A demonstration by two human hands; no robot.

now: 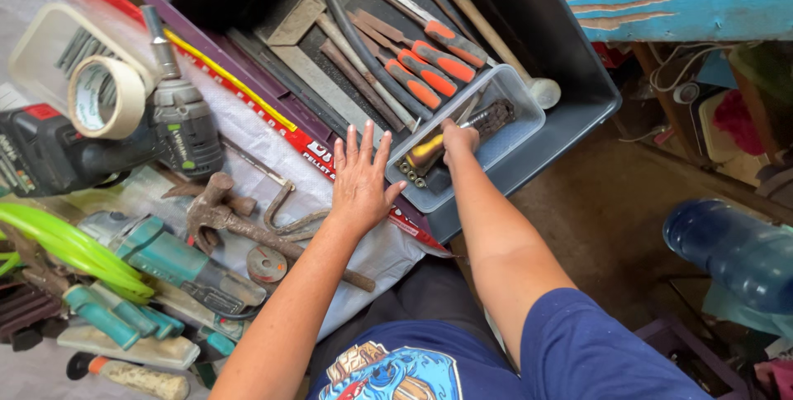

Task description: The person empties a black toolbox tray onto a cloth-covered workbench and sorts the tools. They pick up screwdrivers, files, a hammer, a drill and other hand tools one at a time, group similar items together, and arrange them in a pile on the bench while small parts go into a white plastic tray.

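Left hand (360, 181): you are laying it flat on the white sheet (248, 131), fingers spread, steadying yourself. Right hand (458, 137): fingers are closing on a yellow-handled tool (425, 152) inside the clear plastic tray (516, 127), itself sitting in the dark bin (570, 78) beside orange-handled chisels (429, 65).

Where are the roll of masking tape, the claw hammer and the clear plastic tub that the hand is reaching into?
Roll of masking tape (106, 96): head view, on its cream outer band.
Claw hammer (216, 211): head view, on its rusty head.
Clear plastic tub (520, 123): head view, on its right wall.

workshop, tool bin (578, 78) of chisels (429, 65), drill (183, 123), claw hammer (216, 211)
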